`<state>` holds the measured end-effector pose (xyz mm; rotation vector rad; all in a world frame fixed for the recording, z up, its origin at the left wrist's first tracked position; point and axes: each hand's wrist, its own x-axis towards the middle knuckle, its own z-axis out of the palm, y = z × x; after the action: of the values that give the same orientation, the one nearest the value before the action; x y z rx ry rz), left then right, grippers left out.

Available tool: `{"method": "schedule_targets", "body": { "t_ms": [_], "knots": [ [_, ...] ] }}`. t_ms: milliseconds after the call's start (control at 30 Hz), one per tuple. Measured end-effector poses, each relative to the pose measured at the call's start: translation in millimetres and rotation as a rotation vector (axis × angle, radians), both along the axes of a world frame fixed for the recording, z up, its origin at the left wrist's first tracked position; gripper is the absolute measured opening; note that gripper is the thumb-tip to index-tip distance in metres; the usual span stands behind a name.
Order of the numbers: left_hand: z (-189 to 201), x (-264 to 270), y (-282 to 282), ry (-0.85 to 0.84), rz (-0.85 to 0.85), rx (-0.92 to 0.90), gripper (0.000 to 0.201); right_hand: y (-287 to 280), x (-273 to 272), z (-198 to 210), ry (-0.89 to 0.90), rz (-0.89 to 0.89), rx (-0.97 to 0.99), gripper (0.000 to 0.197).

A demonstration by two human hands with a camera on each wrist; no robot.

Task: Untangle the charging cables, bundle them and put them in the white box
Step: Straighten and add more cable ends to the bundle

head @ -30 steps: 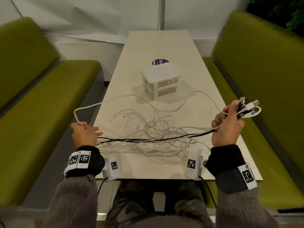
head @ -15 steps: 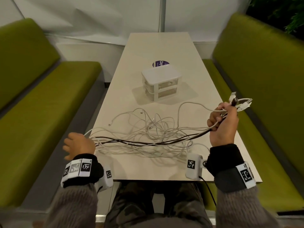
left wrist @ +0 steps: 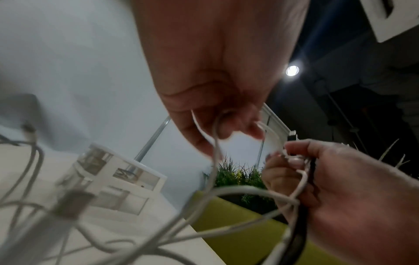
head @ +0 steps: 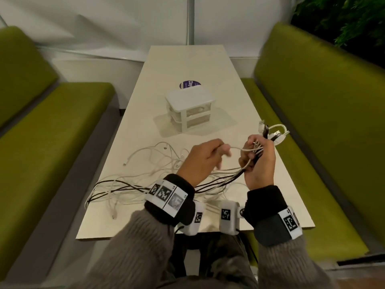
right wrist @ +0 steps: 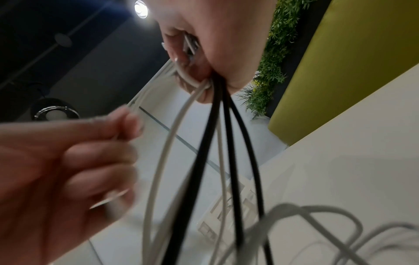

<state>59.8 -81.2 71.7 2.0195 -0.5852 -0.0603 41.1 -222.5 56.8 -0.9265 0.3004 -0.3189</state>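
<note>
The right hand [head: 258,161] is closed around a gathered sheaf of white and black charging cables [head: 231,177], plug ends sticking up past its knuckles, seemingly to anchor the bundle, while the left hand [head: 203,161] pinches one white strand [head: 239,148] just beside it, likely to feed another loop across. The rest lies tangled on the table [head: 208,59], short of the lidded white box [head: 190,108]

Head view is evenly lit and rather dim, darkest at 1 o'clock; the white box [head: 190,105] casts a soft shadow toward 4 o'clock; bench edges bow outward at the rim; the left hand [head: 203,158] smears with motion; both wrist views are blurred, cables [left wrist: 75,200] out of focus; a ceiling lamp [right wrist: 141,7] glares at 11 o'clock.
</note>
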Motion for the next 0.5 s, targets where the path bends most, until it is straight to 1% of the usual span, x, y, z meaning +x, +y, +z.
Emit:
{"method": "schedule_targets", "body": {
  "t_ms": [100, 200, 267, 333, 433, 500],
  "knots": [
    [5, 4, 19, -0.136, 0.085, -0.040, 0.032, -6, 3, -2, 0.058, -0.066, -0.011, 0.031],
    [19, 2, 42, -0.221, 0.121, 0.007, 0.032, -3, 3, -5, 0.063, -0.076, -0.058, 0.032],
    [24, 1, 57, -0.252, 0.162, 0.044, 0.032, 1, 3, -6, 0.019, -0.049, -0.086, 0.039],
    [28, 2, 75, -0.287, 0.244, 0.058, 0.032, 2, 3, -6, -0.023, -0.040, -0.103, 0.047],
    [32, 7, 102, -0.315, 0.370, 0.036, 0.034, 1, 3, -9, 0.011, -0.066, -0.181, 0.052],
    [36, 11, 116, -0.321, 0.440, 0.002, 0.035, 1, 3, -11, 0.033, -0.088, -0.204, 0.050]
  ]
}}
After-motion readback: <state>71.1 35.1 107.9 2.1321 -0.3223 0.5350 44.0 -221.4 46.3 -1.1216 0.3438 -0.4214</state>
